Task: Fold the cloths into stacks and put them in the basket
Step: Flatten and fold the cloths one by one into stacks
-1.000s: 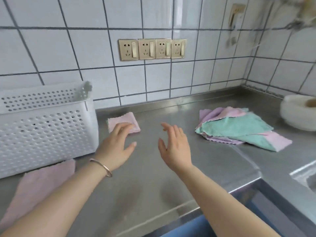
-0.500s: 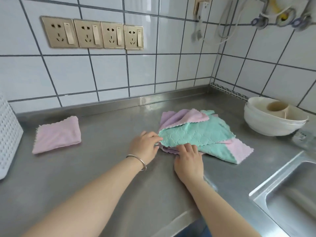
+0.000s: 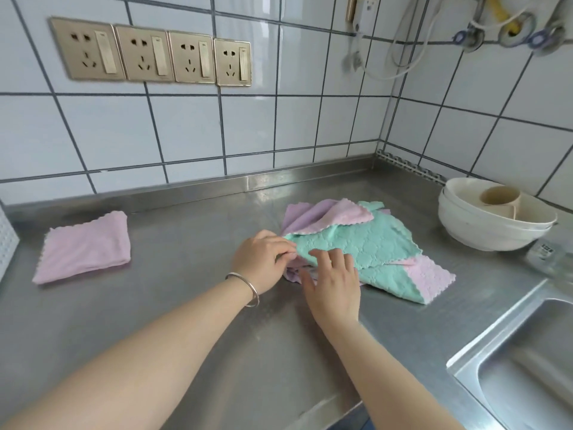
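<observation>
Centrally, loose pile of cloths (image 3: 366, 243), scalloped mint, pink, lilac, left hand (image 3: 262, 259) pinching mint edge, right hand (image 3: 333, 280) flat, fingers apparently relaxed.

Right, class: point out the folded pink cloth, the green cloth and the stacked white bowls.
folded pink cloth (image 3: 85, 247), head view, middle of its top face.
green cloth (image 3: 356, 243), head view, centre of its quilted top.
stacked white bowls (image 3: 483, 232), head view, outer wall.

Pretty bright, even daylight-ish lighting, nothing harsh. The steel counter (image 3: 192, 305) picks up soft glare near the back edge, and the glossy wall tiles (image 3: 297, 60) show a pale reflection. Shadows under the arms are faint. Wide-angle bending at the edges, and the whole frame is slightly soft.
</observation>
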Action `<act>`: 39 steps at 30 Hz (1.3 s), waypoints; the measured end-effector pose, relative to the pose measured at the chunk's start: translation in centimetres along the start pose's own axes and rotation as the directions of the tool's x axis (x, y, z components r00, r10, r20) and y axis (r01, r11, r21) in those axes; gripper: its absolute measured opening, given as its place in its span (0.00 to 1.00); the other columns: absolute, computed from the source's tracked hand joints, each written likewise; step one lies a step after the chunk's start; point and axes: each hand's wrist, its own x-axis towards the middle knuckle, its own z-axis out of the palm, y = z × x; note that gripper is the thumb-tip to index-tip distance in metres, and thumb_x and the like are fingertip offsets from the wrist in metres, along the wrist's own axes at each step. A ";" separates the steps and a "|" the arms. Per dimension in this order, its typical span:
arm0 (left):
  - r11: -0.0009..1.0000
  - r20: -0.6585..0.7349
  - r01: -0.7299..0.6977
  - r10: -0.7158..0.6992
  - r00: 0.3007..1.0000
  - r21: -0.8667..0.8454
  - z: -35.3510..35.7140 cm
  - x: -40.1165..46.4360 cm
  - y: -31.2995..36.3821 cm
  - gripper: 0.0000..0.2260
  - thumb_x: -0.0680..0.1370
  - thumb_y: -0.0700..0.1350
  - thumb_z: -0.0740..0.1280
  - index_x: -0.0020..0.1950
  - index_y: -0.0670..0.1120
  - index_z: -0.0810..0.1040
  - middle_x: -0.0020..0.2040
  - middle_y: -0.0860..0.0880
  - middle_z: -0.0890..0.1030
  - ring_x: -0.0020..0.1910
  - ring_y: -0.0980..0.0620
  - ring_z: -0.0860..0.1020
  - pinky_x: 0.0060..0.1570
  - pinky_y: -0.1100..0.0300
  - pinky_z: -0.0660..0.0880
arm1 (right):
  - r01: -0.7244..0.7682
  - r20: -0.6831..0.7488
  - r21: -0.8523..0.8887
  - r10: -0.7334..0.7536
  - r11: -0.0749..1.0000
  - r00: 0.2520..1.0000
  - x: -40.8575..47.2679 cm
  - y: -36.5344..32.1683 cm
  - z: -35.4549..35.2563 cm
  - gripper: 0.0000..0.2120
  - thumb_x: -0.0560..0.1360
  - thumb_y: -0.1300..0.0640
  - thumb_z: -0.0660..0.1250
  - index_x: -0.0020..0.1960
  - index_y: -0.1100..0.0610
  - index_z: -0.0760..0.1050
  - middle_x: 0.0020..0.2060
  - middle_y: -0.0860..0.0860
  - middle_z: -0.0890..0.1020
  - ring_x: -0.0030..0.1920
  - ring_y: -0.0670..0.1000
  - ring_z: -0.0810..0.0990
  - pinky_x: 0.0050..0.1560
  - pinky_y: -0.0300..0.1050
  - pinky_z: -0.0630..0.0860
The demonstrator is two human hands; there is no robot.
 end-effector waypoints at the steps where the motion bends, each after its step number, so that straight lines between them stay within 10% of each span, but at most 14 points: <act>1: 1.000 -0.016 -0.003 0.003 1.000 -0.011 -0.5 0.1 0.3 0.15 0.72 0.54 0.59 0.44 0.50 0.84 0.46 0.53 0.85 0.51 0.49 0.78 0.48 0.58 0.74 | -0.011 -0.011 -0.013 0.011 1.000 1.000 0.7 -0.3 -0.2 0.13 0.60 0.54 0.77 0.43 0.54 0.80 0.37 0.53 0.78 0.37 0.58 0.77 0.33 0.47 0.72; 14: 0.933 -0.427 0.114 -0.262 0.865 -0.342 -12.5 -2.5 0.4 0.10 0.79 0.45 0.57 0.46 0.42 0.76 0.37 0.52 0.77 0.38 0.48 0.75 0.38 0.58 0.67 | 0.020 -0.160 -0.020 -0.023 1.000 0.987 6.0 -1.0 -6.3 0.11 0.66 0.65 0.65 0.46 0.59 0.80 0.38 0.56 0.83 0.44 0.61 0.78 0.50 0.51 0.65; 22: 0.912 -0.535 0.406 -0.370 0.760 -0.053 -23.9 -8.4 -8.7 0.09 0.80 0.43 0.58 0.53 0.43 0.76 0.46 0.40 0.82 0.47 0.39 0.79 0.45 0.51 0.74 | 0.155 -0.042 -0.100 -0.159 0.983 0.986 8.3 -9.4 -7.8 0.12 0.71 0.63 0.64 0.53 0.56 0.80 0.44 0.55 0.84 0.48 0.59 0.77 0.50 0.51 0.63; 34: 0.931 -0.645 0.229 0.010 0.765 0.286 -38.1 -12.0 -8.6 0.11 0.78 0.48 0.61 0.52 0.46 0.81 0.42 0.42 0.85 0.40 0.40 0.81 0.42 0.53 0.77 | 0.213 -0.280 0.358 -0.113 0.909 0.953 10.1 -18.5 -14.6 0.15 0.72 0.71 0.59 0.54 0.62 0.79 0.48 0.59 0.82 0.49 0.62 0.76 0.45 0.50 0.70; 39: 0.961 -0.412 0.181 -0.080 0.908 0.210 -35.4 -21.1 -7.1 0.20 0.74 0.59 0.55 0.49 0.51 0.82 0.38 0.51 0.85 0.31 0.52 0.79 0.35 0.60 0.73 | 0.221 0.045 0.354 -0.252 0.909 0.967 3.7 -15.0 -15.3 0.15 0.72 0.72 0.62 0.54 0.61 0.80 0.48 0.62 0.82 0.47 0.63 0.80 0.45 0.48 0.71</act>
